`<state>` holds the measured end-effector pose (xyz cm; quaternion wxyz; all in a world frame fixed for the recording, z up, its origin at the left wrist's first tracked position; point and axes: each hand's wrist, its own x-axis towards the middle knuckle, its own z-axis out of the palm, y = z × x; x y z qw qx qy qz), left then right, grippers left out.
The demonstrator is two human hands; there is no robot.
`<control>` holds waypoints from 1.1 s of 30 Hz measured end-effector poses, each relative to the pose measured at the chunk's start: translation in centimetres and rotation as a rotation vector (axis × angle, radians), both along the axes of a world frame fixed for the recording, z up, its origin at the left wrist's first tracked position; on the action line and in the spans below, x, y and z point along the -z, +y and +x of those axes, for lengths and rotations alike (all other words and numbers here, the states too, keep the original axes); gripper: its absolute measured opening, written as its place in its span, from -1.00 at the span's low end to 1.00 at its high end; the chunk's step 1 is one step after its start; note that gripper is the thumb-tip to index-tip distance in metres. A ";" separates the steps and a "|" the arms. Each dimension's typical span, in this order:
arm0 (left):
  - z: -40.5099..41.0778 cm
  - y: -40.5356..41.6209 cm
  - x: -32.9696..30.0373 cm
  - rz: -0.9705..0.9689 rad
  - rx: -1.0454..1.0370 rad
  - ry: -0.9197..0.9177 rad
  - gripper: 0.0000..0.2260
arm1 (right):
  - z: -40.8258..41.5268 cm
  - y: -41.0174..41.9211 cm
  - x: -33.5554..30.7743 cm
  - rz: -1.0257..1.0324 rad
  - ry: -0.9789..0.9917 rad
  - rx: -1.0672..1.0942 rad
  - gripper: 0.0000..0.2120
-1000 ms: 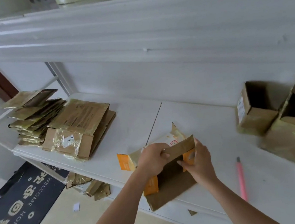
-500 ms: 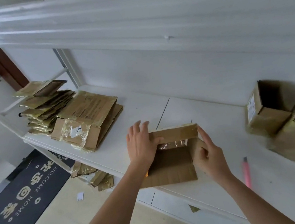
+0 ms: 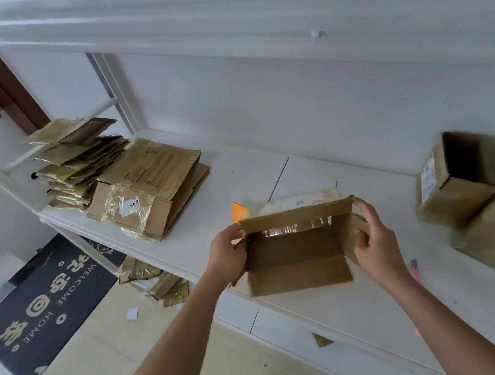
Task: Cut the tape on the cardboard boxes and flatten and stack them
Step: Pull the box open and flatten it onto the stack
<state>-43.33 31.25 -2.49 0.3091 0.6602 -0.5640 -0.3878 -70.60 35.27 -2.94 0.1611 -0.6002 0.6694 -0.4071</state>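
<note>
A small cardboard box [image 3: 297,255] with opened flaps and an orange side lies on the white counter [image 3: 238,173] in front of me, its brown inside facing up. My left hand [image 3: 228,256] grips its left end. My right hand [image 3: 372,236] holds its right end, fingers curled around the side flap. Shiny tape shows along the inner far edge. Two stacks of flattened boxes [image 3: 144,183] lie at the counter's left end. A pink cutter [image 3: 415,268] lies on the counter, mostly hidden behind my right wrist.
Two open, unflattened boxes [image 3: 469,193] stand at the right of the counter. More flattened cardboard pieces [image 3: 154,278] lie on a lower shelf. A dark welcome mat [image 3: 37,303] covers the floor at left. A shelf overhangs the counter.
The box has been turned and spread open between my hands. My left hand went from lying flat on the box to gripping its left end. The view shifted left.
</note>
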 end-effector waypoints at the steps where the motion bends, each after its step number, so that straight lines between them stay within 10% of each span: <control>1: 0.9 -0.1 -0.1 0.015 0.002 0.068 -0.60 | -0.5 -0.1 -0.2 -0.012 0.019 -0.055 -0.44; 7: 6.4 0.0 -0.2 0.490 -0.055 0.617 -0.47 | -2.1 0.7 0.2 0.335 0.143 -0.513 -0.35; 11: 6.4 -0.1 0.9 0.378 -0.120 0.139 -0.75 | 0.1 1.2 2.5 0.428 0.164 -0.540 -0.52; 17: 3.0 0.4 4.7 0.076 0.381 -0.691 -0.37 | 4.8 -0.6 4.8 0.395 0.328 -0.418 -0.64; 33: 3.0 1.4 7.3 0.149 0.132 -0.469 -0.45 | 7.7 -0.9 11.0 0.669 0.743 -0.376 -0.43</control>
